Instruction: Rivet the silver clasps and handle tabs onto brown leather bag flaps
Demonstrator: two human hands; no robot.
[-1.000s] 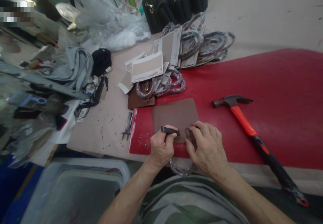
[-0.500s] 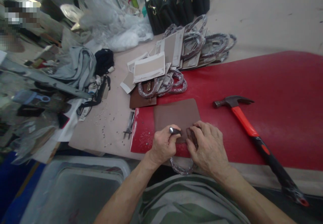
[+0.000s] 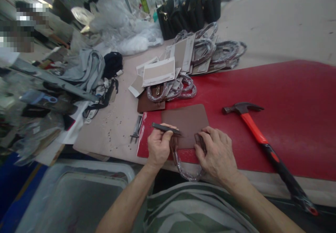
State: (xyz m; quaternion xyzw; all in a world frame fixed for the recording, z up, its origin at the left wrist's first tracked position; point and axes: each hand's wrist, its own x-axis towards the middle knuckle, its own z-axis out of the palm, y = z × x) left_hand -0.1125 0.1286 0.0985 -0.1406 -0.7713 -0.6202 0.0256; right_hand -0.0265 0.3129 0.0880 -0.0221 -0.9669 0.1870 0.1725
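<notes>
My left hand (image 3: 157, 146) is closed around a slim dark metal punch tool (image 3: 166, 129), which lies nearly flat and points right over a brown leather panel (image 3: 187, 121). That panel rests on a red mat (image 3: 275, 96). My right hand (image 3: 217, 154) pinches one end of a plastic-wrapped bag handle (image 3: 185, 168) against the panel's near edge. The handle loops down over the table edge between my two hands.
A red-handled hammer (image 3: 258, 135) lies on the mat to the right. Behind are wrapped handles and card-backed pieces (image 3: 181, 61), black handbags (image 3: 189, 8), loose clothes (image 3: 86, 68), a second metal tool (image 3: 137, 130) by the mat's left edge, and a grey bin (image 3: 78, 194) below.
My left hand has shifted left and tipped the punch tool from end-on to nearly flat. More of the handle's left end now shows. My right hand has stayed in place.
</notes>
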